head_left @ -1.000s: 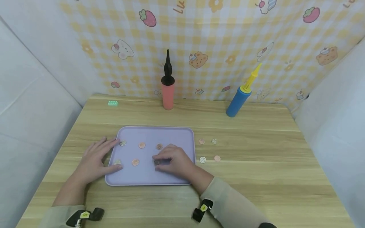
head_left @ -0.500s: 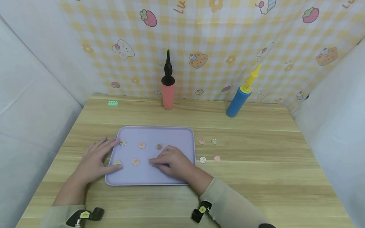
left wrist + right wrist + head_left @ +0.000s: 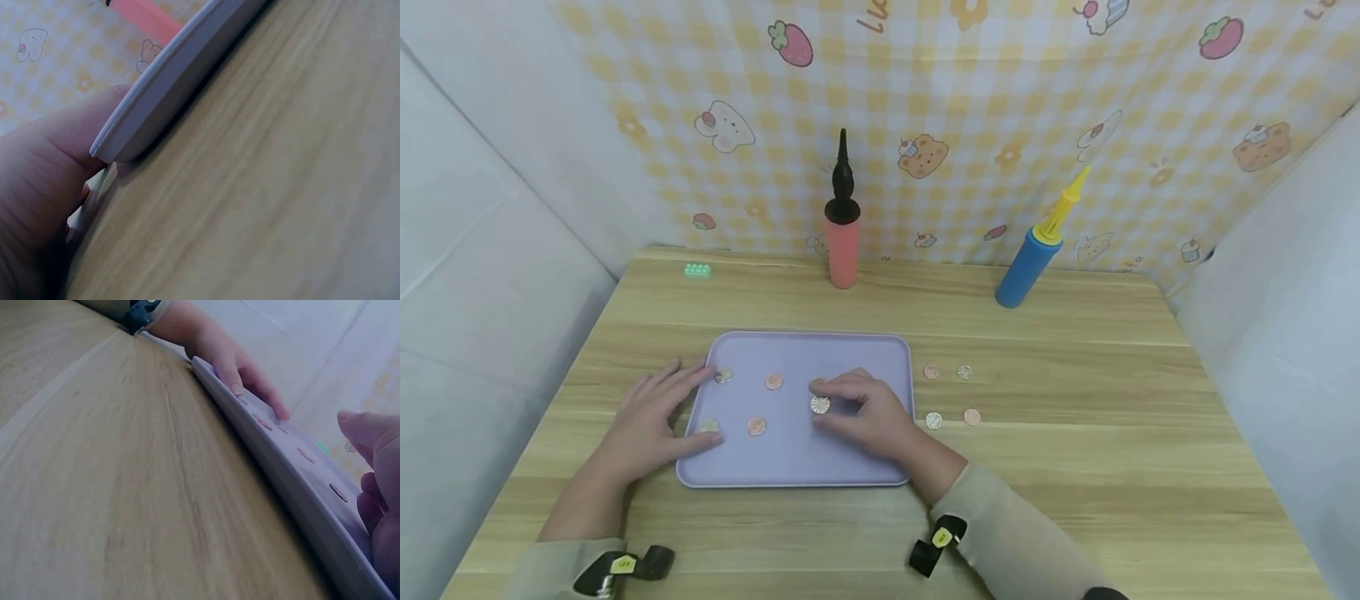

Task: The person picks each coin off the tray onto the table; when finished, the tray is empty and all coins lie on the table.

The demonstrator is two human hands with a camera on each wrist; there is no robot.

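Observation:
Near the middle of a lilac tray [image 3: 805, 467], my right hand [image 3: 868, 417] pinches a silver coin [image 3: 820, 405] between thumb and index finger. In the right wrist view that coin is hidden behind the thumb. My left hand [image 3: 651, 417] spreads over the tray's left edge, fingers fairly straight, thumb resting inside the rim. Beside its fingertips lie silver coins, one at the upper left [image 3: 723, 377] and one by the thumb [image 3: 708, 426]. Copper coins [image 3: 773, 382] [image 3: 756, 427] lie further in. Another coin [image 3: 338, 492] is mostly covered by the right index finger in the head view.
Right of the tray, several copper and silver coins [image 3: 933, 420] lie on the wooden table [image 3: 1075, 467]. A pink hand pump [image 3: 842, 250] with a black top stands at the back. A blue and yellow pump [image 3: 1028, 265] leans further right. A green toy brick [image 3: 697, 271] lies back left.
The right hand brings its coin up and slightly away from the table's front edge, its fingers parting so the silver face shows. The left hand and the other coins stay put.

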